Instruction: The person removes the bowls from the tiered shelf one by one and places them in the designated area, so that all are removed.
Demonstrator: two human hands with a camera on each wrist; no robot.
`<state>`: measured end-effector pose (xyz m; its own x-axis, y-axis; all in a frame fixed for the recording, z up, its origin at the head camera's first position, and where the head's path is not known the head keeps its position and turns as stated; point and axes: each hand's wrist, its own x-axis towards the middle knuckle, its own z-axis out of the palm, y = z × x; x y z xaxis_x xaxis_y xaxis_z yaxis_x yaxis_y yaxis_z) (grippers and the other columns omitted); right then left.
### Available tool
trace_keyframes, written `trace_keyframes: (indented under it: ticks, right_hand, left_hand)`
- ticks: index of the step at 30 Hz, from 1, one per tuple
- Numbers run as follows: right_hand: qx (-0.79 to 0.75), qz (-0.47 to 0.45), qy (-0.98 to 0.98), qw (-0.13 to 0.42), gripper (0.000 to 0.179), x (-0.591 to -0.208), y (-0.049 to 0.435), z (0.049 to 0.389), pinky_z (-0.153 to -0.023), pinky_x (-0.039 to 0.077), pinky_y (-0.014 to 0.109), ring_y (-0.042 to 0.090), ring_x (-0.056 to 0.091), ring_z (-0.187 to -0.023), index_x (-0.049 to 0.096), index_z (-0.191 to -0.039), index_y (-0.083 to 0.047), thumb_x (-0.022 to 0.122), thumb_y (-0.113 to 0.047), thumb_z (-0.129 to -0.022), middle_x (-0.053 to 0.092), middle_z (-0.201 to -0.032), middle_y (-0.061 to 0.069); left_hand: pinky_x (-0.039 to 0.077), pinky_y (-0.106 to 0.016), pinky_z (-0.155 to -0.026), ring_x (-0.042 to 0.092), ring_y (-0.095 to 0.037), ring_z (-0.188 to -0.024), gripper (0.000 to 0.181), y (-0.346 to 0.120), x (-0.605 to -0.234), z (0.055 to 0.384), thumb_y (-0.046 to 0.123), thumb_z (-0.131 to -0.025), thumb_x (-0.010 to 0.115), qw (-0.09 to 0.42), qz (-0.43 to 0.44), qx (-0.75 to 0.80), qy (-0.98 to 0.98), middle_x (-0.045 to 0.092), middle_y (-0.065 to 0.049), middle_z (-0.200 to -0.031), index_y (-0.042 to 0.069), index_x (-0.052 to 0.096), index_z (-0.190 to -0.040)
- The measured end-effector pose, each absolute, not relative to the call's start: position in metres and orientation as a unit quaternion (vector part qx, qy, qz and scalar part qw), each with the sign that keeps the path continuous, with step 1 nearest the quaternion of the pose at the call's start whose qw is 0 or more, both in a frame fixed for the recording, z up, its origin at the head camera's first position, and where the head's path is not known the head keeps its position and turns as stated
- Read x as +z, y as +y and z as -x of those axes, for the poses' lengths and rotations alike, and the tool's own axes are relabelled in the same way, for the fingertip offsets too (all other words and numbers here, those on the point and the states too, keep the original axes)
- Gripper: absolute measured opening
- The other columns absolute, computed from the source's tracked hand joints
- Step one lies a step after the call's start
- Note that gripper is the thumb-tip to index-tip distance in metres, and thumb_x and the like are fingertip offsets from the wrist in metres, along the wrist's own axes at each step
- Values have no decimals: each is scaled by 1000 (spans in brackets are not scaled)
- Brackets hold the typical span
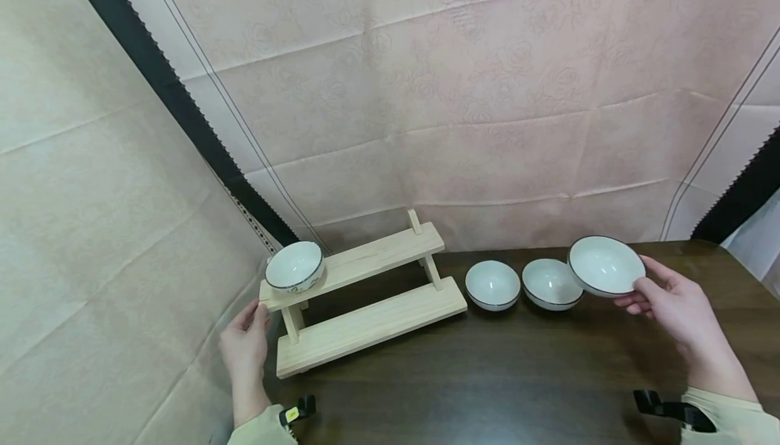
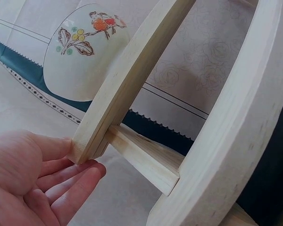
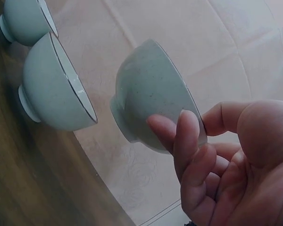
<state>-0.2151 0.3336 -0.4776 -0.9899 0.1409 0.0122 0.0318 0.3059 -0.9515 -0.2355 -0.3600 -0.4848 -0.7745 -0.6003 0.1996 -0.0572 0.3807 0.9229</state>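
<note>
- While the right hand (image 1: 670, 299) pinches the rim and side of the held bowl (image 1: 606, 265) between thumb and fingers, that bowl is in the air above the table (image 1: 463, 384), tilted; the right wrist view shows a gap between it and the nearest bowl;
- the left hand (image 1: 245, 336) pinches the left end of the wooden stand's (image 1: 372, 323) upper board, thumb at the edge and fingertips beneath;
- the stand has two boards, the upper one set higher and further back, and sits at an angle on the table;
- one patterned bowl (image 1: 295, 267) rests upright at the left end of the upper board, near the left hand; the left wrist view shows a bird and leaves painted on its side;
- the middle bowl (image 1: 492, 284) and the nearest bowl (image 1: 551, 284) stand upright on the table, side by side, right of the stand;
- a pale, creased cloth (image 1: 487, 93) hangs behind the table.
</note>
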Motion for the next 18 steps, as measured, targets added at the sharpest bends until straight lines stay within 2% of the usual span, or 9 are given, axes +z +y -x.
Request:
trace_keyframes:
  ticks: [5,13,15,18]
  right_hand:
    - [586,60,-806,50,70,-480,336,215,-58,53,22,9,74,-67,9,-165,12,45,-19,-114,80,-80,1]
    - [561,72,-823,56,69,-484,338,216,-57,51,23,8,74,-67,9,-166,10,42,-20,-114,80,-80,1]
    - [557,74,-825,58,68,-485,338,216,-57,51,23,8,74,-67,9,-166,10,41,-19,-114,80,-80,1]
    - [553,80,-827,58,68,-487,338,216,-58,52,23,8,74,-67,9,-166,11,40,-20,-113,80,-79,1]
  left_hand:
    - [52,-5,-76,71,-5,-98,45,-359,-484,235,31,-110,61,261,-212,-511,-791,71,-21,-135,2,66,-145]
    - [52,-7,-77,66,6,-92,44,-358,-484,236,29,-110,61,265,-211,-512,-789,71,-21,-135,1,66,-145]
    - [52,-7,-77,68,0,-96,45,-358,-484,236,29,-111,61,264,-211,-513,-789,70,-21,-136,1,66,-145]
    - [51,-5,-76,74,-19,-107,46,-359,-483,235,30,-111,60,262,-210,-513,-790,70,-22,-137,1,65,-145]
